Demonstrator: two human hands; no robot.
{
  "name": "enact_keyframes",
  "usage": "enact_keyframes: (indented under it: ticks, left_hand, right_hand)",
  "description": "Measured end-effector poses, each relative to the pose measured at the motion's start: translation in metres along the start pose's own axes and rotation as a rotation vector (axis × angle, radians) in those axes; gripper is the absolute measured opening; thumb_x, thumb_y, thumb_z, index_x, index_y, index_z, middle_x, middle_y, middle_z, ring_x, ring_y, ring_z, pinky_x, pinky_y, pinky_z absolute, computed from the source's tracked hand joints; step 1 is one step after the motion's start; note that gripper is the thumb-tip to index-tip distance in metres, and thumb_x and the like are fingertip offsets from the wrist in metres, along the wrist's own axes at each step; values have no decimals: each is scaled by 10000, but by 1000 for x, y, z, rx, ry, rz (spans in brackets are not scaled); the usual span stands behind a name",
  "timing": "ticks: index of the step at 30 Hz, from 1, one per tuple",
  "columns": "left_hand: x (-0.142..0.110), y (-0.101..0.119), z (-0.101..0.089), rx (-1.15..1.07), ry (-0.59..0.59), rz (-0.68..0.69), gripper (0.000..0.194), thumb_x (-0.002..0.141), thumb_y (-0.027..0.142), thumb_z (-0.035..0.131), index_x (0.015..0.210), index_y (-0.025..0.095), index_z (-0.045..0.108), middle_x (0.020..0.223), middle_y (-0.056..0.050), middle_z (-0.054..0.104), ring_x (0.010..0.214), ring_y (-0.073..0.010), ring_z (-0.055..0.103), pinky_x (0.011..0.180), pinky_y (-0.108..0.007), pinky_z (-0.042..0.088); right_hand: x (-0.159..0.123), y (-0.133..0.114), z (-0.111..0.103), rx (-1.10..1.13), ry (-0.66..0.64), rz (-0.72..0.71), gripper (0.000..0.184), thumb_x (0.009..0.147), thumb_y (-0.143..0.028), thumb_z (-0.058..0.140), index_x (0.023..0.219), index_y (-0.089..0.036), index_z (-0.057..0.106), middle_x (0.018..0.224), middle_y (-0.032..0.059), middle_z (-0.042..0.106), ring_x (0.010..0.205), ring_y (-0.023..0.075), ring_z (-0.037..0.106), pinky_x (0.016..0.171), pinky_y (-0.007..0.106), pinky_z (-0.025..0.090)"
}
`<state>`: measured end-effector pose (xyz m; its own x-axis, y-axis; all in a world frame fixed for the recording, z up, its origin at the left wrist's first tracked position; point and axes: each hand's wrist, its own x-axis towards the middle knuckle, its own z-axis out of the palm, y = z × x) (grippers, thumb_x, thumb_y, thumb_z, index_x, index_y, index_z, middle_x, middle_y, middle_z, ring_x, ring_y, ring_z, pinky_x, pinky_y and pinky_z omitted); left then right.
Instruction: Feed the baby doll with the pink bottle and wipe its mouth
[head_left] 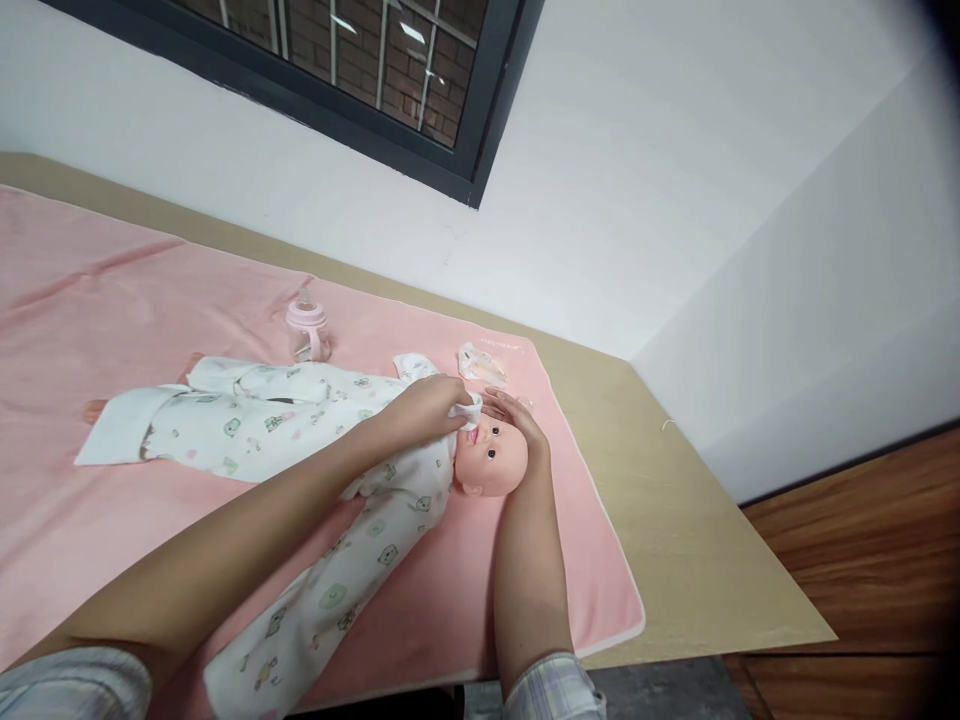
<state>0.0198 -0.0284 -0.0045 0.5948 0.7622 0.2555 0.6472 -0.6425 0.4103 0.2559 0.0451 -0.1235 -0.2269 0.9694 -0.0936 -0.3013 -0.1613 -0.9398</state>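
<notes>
A baby doll (487, 470) lies on its back on a pink blanket (172, 540), dressed in a white printed outfit (262, 440), its head to the right. My left hand (427, 405) reaches across its chest, fingers closed around a small white cloth (469, 410) beside the doll's mouth. Curved along the far side of the head, my right hand (517, 415) has its fingers stretched out, and its wrist rests near the crown. One sleeve of the outfit extends toward me; the other shows partly behind my left hand.
Beyond the doll's legs stands a pink-capped baby bottle (307, 330) with a handle. A clear plastic packet (482, 365) lies past the head. The wooden tabletop (645, 520) borders the blanket at the right, below a white wall (600, 180) and a dark-framed window (472, 150).
</notes>
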Motion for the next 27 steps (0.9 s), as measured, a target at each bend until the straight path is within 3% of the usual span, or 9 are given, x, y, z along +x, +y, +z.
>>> enact_keyframes:
  ticks: [7, 21, 27]
  left_hand:
    - [0, 1, 2, -21, 11, -7, 164, 809, 156, 533, 653, 171, 481, 736, -34, 519, 738, -213, 536, 613, -280, 295]
    - [0, 6, -1, -45, 23, 1, 174, 831, 109, 518, 673, 161, 569, 777, -40, 485, 737, -200, 526, 627, -276, 318]
    - [-6, 12, -5, -96, -17, 76, 249, 798, 58, 513, 582, 150, 429, 724, -21, 426, 659, -161, 476, 604, -274, 291]
  right_hand:
    - [7, 4, -9, 14, -49, 15, 337, 772, -404, 702, 1062, -241, 646, 1150, 41, 710, 1150, 216, 644, 1100, 432, 439]
    - [3, 0, -4, 6, -48, 9, 355, 793, -422, 692, 1086, -231, 629, 1157, 53, 704, 1130, 226, 652, 1099, 436, 440]
    - [-1, -1, 1, -4, -19, -20, 314, 794, -398, 690, 1058, -236, 641, 1179, 46, 698, 1168, 218, 634, 1099, 424, 440]
